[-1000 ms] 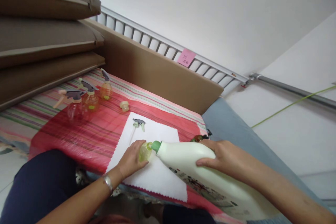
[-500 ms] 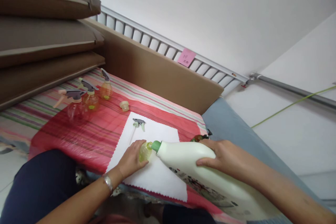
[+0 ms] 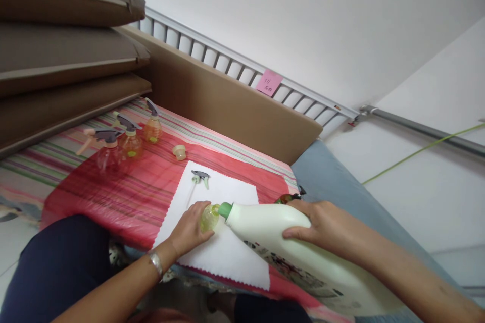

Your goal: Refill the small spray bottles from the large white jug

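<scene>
My left hand (image 3: 192,227) is closed around a small clear yellowish bottle (image 3: 209,218) with no spray head on it. My right hand (image 3: 318,224) grips a large pale green bottle (image 3: 267,218), tipped on its side toward the left. Its green neck (image 3: 225,210) meets the mouth of the small bottle; whether liquid is flowing I cannot tell. Both are above a white sheet with scalloped edges (image 3: 238,257). A loose trigger spray head (image 3: 200,176) with its thin tube lies on that sheet.
Three spray bottles (image 3: 131,145) stand at the left on red plastic sheeting (image 3: 151,197). A beige cap (image 3: 179,152) lies nearby. A dark bottle (image 3: 287,198) is partly hidden behind my right hand. Brown cushions (image 3: 71,55), a brown board (image 3: 223,96) and a radiator (image 3: 199,50) border the surface.
Almost nothing differs. Both hands keep their hold on the two bottles, and the large bottle's neck stays at the small bottle's mouth.
</scene>
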A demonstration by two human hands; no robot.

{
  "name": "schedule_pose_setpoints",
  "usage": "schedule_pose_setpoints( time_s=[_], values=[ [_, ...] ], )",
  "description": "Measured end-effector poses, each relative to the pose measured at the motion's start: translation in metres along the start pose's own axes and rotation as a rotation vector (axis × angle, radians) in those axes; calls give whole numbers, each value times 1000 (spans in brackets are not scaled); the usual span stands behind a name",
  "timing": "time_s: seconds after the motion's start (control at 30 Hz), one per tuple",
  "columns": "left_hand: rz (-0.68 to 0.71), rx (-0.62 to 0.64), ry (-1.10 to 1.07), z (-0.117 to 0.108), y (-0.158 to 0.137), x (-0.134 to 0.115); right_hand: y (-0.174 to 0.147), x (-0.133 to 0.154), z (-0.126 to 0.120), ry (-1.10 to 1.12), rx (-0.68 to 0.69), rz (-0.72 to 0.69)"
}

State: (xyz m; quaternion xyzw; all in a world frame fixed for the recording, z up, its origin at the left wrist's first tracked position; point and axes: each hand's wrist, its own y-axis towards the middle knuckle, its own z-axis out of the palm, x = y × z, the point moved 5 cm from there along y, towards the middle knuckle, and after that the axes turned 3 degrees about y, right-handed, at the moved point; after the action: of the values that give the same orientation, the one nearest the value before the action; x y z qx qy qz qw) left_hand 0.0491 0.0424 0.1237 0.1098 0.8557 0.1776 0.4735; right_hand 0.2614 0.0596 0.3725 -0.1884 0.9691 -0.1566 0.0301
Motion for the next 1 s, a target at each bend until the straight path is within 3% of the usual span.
schedule_pose_setpoints(
  time_s=[1.0],
  values=[
    [2,13,3,0,0,0,-1,-1,0,-13,-10,3]
  ],
)
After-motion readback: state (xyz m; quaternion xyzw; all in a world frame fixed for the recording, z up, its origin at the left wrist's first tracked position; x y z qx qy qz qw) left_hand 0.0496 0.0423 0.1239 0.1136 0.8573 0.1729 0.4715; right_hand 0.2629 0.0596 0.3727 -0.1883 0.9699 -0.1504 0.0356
